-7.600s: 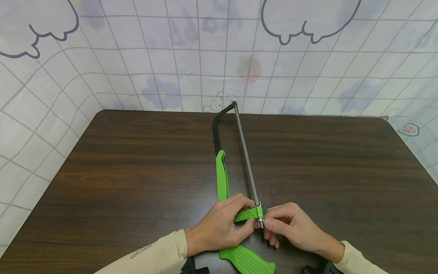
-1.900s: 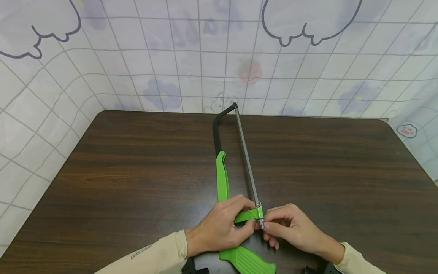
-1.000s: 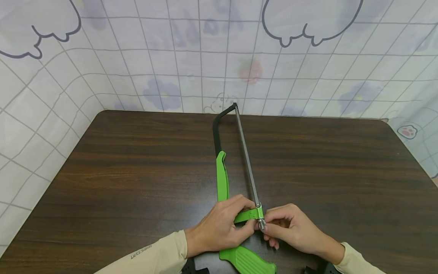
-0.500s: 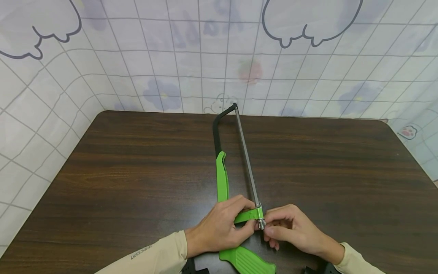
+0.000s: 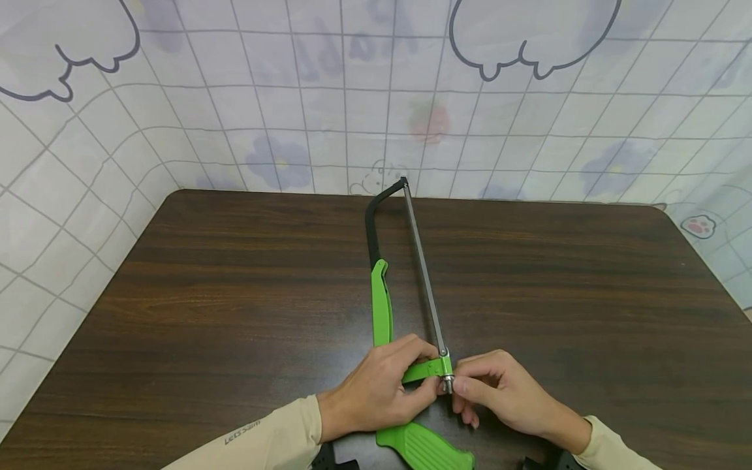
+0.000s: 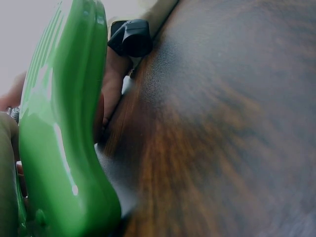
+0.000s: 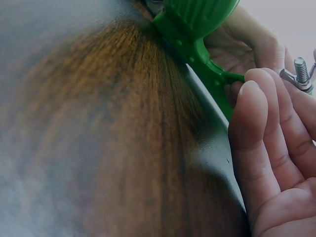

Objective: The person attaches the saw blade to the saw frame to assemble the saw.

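A hacksaw with a green and black frame (image 5: 382, 307) lies on the table, its grey blade (image 5: 424, 274) running along the right side. My left hand (image 5: 382, 391) grips the green frame near the blade's near end, fingers and thumb on either side of the short arm there. At that end is a metal wing nut (image 5: 448, 384), which my right hand (image 5: 511, 395) pinches at thumb and index finger. Bolt threads stick out past the wing nut (image 7: 302, 74) in the right wrist view. The green handle (image 6: 64, 123) fills the left side of the left wrist view.
The dark wood-grain table (image 5: 235, 281) extends around the saw. Behind it hangs a white grid-patterned cloth (image 5: 352, 98). A black wrist camera (image 6: 134, 39) is on the right wrist, close to the table surface.
The wing nut's wings stand at differing angles from frame to frame, and my right thumb and index finger shift slightly around it. My left hand and the hacksaw stay in place.
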Available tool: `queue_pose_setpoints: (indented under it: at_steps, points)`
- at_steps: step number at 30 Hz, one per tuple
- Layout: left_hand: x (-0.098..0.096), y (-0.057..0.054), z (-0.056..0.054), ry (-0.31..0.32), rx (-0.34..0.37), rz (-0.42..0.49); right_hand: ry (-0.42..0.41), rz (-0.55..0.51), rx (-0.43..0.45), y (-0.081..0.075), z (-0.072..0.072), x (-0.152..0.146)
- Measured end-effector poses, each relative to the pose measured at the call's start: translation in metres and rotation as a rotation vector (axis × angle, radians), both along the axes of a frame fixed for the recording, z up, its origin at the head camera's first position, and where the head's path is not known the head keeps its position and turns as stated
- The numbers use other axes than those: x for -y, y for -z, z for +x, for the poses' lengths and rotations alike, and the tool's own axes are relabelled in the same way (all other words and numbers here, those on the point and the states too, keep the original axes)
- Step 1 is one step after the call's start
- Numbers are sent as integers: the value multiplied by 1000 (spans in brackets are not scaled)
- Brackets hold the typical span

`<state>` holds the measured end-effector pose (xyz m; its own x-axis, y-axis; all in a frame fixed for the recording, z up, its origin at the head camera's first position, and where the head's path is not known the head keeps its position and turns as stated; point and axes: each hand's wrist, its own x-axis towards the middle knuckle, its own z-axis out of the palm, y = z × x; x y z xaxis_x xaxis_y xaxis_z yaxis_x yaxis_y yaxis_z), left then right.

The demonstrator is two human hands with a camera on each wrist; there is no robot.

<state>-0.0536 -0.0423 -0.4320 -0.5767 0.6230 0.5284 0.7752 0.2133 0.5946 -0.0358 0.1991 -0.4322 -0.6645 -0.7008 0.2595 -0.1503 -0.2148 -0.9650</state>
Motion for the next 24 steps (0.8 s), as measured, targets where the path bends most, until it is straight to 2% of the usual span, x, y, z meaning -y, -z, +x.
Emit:
queue_pose_setpoints:
  at_steps: [24]
  points:
    - [0, 1, 0, -3, 3, -3, -3, -24, -4, 0, 0, 0]
